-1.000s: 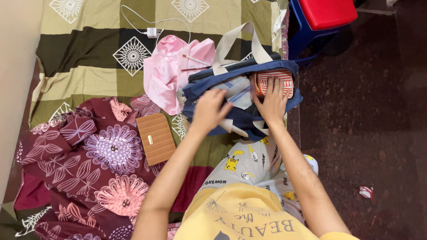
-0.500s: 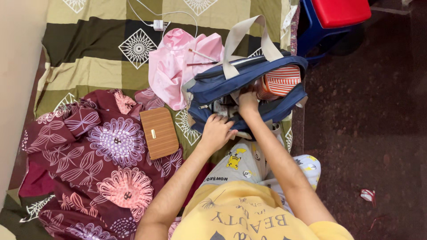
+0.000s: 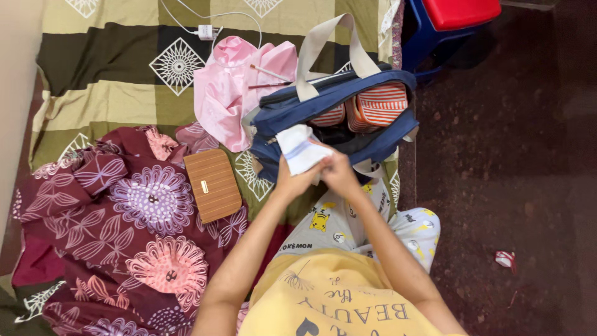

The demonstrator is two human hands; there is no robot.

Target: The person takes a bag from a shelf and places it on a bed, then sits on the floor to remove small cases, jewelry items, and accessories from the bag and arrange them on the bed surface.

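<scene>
My left hand (image 3: 291,179) and my right hand (image 3: 339,171) meet in front of an open blue bag (image 3: 373,140) and together grip a small white folded item with a pale blue stripe (image 3: 298,148). The item sticks up from my fingers just over the bag's near edge. Inside the bag lie orange-and-white striped pouches (image 3: 380,106). The bag's beige straps (image 3: 314,50) stand up toward the far side.
A pink garment (image 3: 227,93) with thin sticks on it lies left of the bag. A brown wallet (image 3: 212,185) rests on a maroon floral cloth (image 3: 124,224). A white charger (image 3: 206,30) lies on the checked bedsheet (image 3: 99,62). A red-and-blue stool (image 3: 448,18) stands on the dark floor.
My hands have come out of the bag toward me and joined, now gripping the white folded item. The striped pouches sit uncovered in the bag.
</scene>
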